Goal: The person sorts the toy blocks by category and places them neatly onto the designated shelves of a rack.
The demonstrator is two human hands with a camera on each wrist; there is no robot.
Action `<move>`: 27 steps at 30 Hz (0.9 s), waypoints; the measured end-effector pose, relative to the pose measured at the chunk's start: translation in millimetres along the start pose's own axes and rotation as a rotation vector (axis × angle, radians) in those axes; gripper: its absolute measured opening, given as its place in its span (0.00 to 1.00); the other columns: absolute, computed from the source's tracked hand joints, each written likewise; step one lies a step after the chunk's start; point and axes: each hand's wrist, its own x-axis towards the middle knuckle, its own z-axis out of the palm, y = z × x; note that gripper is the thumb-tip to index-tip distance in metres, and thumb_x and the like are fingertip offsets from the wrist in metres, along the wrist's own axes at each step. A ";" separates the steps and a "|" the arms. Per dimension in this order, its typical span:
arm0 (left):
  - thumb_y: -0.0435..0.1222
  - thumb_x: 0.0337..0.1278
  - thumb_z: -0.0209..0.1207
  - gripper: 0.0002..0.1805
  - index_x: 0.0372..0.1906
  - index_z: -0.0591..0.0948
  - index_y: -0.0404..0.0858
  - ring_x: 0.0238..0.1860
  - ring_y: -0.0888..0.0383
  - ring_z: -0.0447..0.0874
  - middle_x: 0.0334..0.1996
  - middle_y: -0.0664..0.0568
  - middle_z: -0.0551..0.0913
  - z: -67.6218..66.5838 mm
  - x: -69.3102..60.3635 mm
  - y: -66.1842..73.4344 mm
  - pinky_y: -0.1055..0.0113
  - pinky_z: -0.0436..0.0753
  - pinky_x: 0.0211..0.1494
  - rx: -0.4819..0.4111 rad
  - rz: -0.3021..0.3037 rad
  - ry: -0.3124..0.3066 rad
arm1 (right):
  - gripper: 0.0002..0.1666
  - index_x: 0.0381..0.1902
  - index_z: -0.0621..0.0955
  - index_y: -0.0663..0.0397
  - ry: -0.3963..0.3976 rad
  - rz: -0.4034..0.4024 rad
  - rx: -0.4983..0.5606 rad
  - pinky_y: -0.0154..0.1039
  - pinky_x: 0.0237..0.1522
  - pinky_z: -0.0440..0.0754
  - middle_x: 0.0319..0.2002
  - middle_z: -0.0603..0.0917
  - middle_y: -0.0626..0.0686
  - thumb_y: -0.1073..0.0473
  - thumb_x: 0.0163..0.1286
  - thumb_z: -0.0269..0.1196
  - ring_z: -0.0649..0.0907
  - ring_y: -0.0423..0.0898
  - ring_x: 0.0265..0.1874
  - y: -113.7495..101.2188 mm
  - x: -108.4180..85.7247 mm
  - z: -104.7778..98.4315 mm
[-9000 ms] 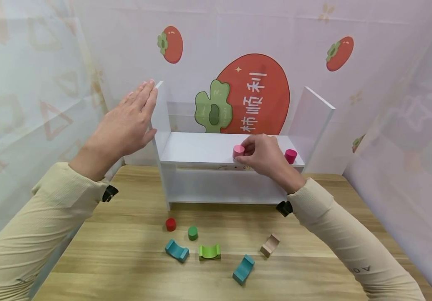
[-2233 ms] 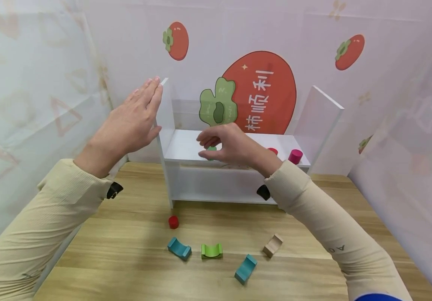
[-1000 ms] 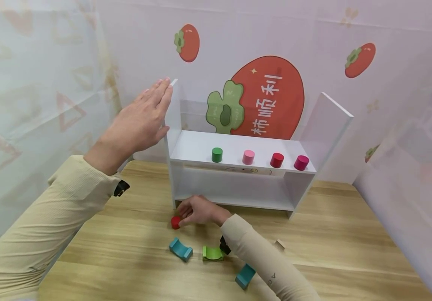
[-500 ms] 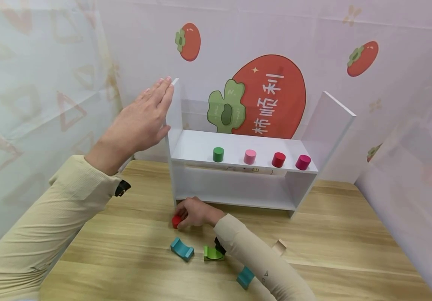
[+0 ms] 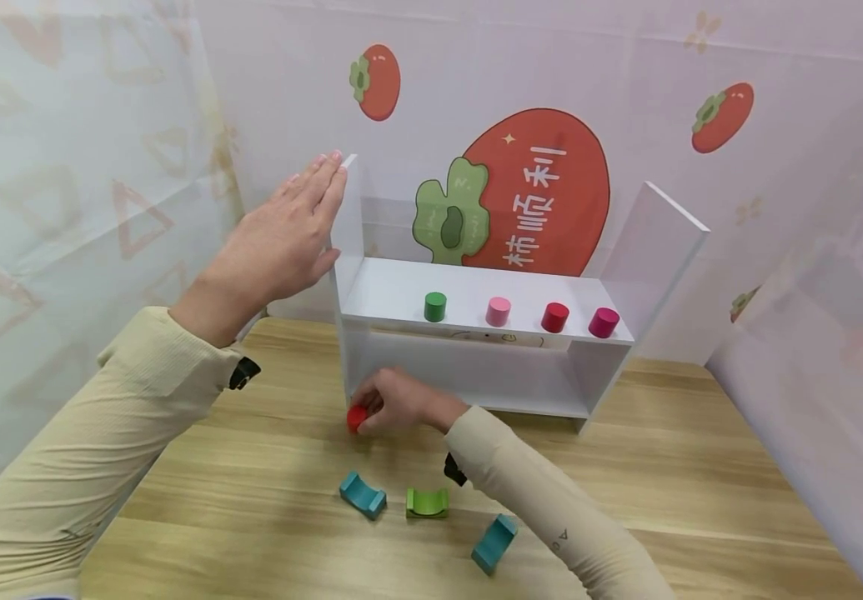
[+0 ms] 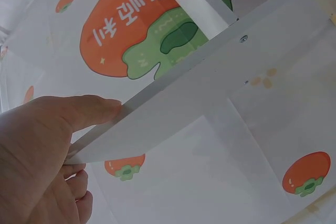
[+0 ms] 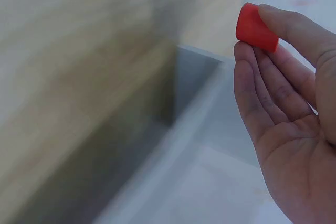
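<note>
My left hand (image 5: 273,233) rests against the left side panel of the white shelf (image 5: 469,379), fingers straight near its top corner. In the left wrist view, the thumb (image 6: 100,109) touches the panel's edge. With thumb and fingertips, my right hand (image 5: 401,404) pinches a red cylinder block (image 5: 357,418) by the shelf's lower left corner. The right wrist view shows that red cylinder (image 7: 257,27) above the palm. Along the upper board's front stand a green cylinder (image 5: 434,307), a pink one (image 5: 498,311), another red one (image 5: 554,317) and a magenta one (image 5: 604,322), spaced apart.
On the wooden table (image 5: 251,533), in front of the shelf, lie a blue curved block (image 5: 363,496), a lime green curved block (image 5: 427,503) and a second blue one (image 5: 494,543). My right forearm (image 5: 551,500) passes over the table on the right. Printed cloth hangs behind.
Since the oldest frame, the green cylinder has moved from table to shelf, and a red one now stands there. Lately my right hand has taken the red table cylinder towards the shelf. My left hand stays put.
</note>
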 end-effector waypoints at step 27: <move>0.38 0.71 0.63 0.53 0.84 0.42 0.25 0.87 0.37 0.43 0.87 0.33 0.40 -3.2 -0.9 3.3 0.42 0.51 0.89 0.023 -0.030 -0.022 | 0.13 0.48 0.90 0.52 0.069 -0.142 -0.146 0.27 0.49 0.88 0.40 0.92 0.46 0.59 0.66 0.76 0.89 0.36 0.40 -88.1 -45.5 -126.3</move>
